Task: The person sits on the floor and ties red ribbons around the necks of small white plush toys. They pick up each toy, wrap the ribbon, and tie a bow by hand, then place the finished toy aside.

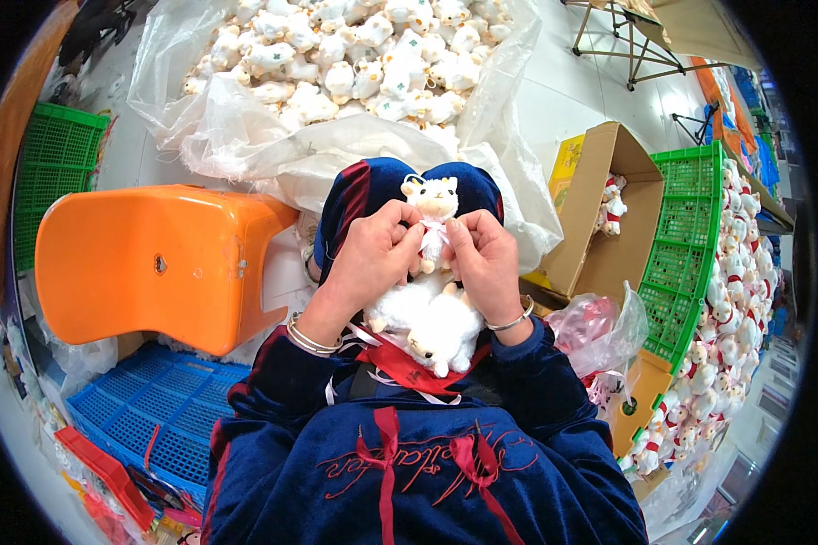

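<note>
Above your lap, a small white plush toy (pixel 434 193) was held between your left hand (pixel 377 250) and right hand (pixel 486 259). Thumb and fingers of each were pinched together on the pale ribbon (pixel 433 236) at its neck. Just below, more plush lay over a red cloth (pixel 400 362). An orange stool (pixel 145 263) stood at your left, a cardboard box (pixel 580 211) at your right; beyond your knees, a clear plastic bag (pixel 345 143) held heaped toys (pixel 373 68).

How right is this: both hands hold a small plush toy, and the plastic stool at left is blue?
Blue is wrong: the head view shows the plastic stool is orange. Left hand and right hand do hold the plush toy.
</note>
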A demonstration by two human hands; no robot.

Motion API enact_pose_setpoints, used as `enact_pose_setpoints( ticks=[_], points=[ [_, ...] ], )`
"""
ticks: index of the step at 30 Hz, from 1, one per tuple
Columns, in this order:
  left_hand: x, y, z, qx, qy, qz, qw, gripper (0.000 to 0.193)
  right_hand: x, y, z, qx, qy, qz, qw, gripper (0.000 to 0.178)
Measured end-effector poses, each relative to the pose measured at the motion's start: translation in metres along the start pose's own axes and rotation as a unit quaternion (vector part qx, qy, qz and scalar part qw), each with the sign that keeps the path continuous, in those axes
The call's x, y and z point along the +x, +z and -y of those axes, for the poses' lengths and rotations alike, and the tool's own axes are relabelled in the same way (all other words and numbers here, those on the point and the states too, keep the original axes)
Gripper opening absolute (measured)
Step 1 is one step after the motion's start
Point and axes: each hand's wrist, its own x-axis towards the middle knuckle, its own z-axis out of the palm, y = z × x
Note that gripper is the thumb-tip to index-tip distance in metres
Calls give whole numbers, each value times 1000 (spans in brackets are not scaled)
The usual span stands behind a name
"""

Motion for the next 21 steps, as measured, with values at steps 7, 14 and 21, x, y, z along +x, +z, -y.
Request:
enact_pose_setpoints(
  ticks=[7,14,21],
  points=[
    [3,-4,6,-70,-30,3,997,12,1,-1,-2,-1,0,2,1000,16],
    [0,-12,2,79,56,29,995,14,3,-1,-3,-8,-18,-3,1000,15],
    [7,-9,11,65,69,17,995,15,2,-1,4,-18,-6,13,1000,16]
  ],
)
